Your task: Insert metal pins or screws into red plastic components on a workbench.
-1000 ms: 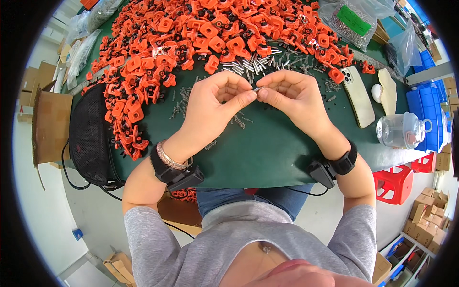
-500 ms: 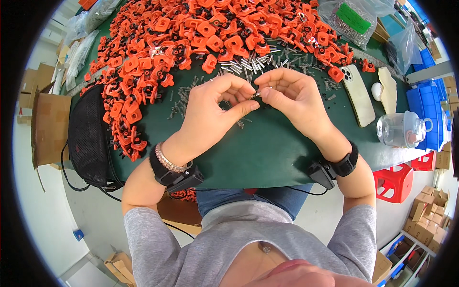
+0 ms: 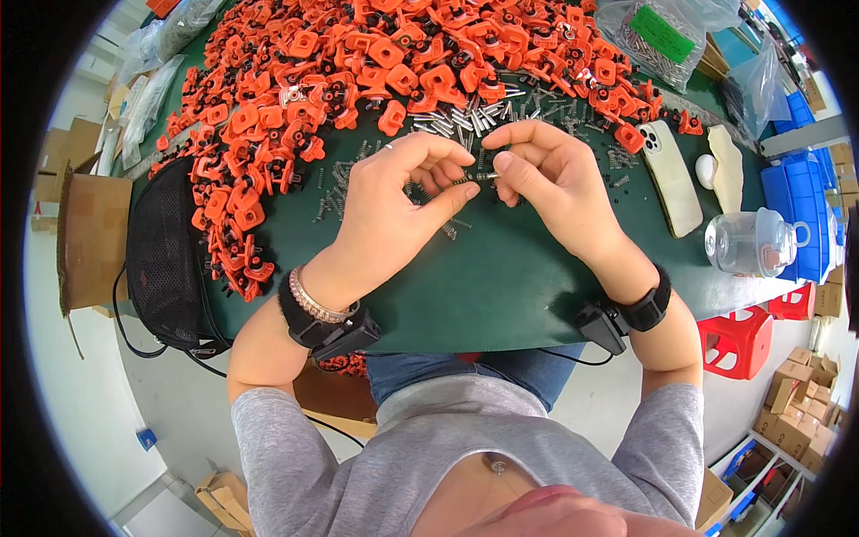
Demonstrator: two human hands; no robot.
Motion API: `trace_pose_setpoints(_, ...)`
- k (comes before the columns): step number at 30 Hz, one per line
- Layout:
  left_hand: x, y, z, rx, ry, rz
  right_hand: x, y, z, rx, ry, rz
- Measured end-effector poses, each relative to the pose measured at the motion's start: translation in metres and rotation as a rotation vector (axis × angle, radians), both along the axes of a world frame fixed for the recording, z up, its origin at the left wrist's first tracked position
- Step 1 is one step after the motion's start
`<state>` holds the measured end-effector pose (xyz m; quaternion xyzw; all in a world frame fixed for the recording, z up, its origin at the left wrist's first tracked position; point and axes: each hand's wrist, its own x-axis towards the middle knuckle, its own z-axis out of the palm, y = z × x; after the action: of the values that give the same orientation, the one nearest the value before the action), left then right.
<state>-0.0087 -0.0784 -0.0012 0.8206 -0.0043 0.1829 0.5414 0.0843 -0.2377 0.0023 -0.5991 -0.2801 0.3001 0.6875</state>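
Note:
A small metal pin [image 3: 488,176] with a coil spring around it spans the gap between my fingertips, above the green tabletop. My left hand [image 3: 398,192] pinches its left end between thumb and forefinger, the other fingers curled behind. At the pin's other end, the curled fingers of my right hand [image 3: 555,183] meet it beside the thumb, while the forefinger is lifted off. My fingers partly hide the pin's ends. Just beyond my hands lie loose silver pins [image 3: 456,121] and thin coil springs [image 3: 340,183].
Orange plastic parts with black fittings [image 3: 385,54] form a large heap across the far side. To the right are a phone [image 3: 671,179], a clear plastic jug [image 3: 747,242] and blue bins [image 3: 796,215]. A black mesh pouch [image 3: 165,255] sits at the left edge.
My right forefinger has lifted and the right fingertips have drawn slightly away from the left ones, so more of the pin and spring shows. My left hand has barely moved.

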Motion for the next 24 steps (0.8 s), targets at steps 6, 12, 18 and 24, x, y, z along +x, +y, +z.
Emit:
trace_pose_setpoints(6, 0.0, 0.001, 0.006, 0.167, 0.059, -0.027, 0.003, 0.0, -0.003, 0.009, 0.05, -0.003)
trace_pose_setpoints(12, 0.001, 0.004, 0.004, 0.129, 0.025, -0.059, -0.002, 0.002, -0.006, 0.008, 0.015, 0.013)
trace_pose_setpoints(18, 0.0, 0.007, 0.007, -0.198, 0.129, -0.049, -0.007, 0.001, 0.004, 0.035, 0.054, 0.065)
trace_pose_setpoints(24, -0.001, 0.012, 0.012, -0.592, 0.274, -0.247, -0.003, -0.003, 0.001, 0.056, 0.073, 0.112)
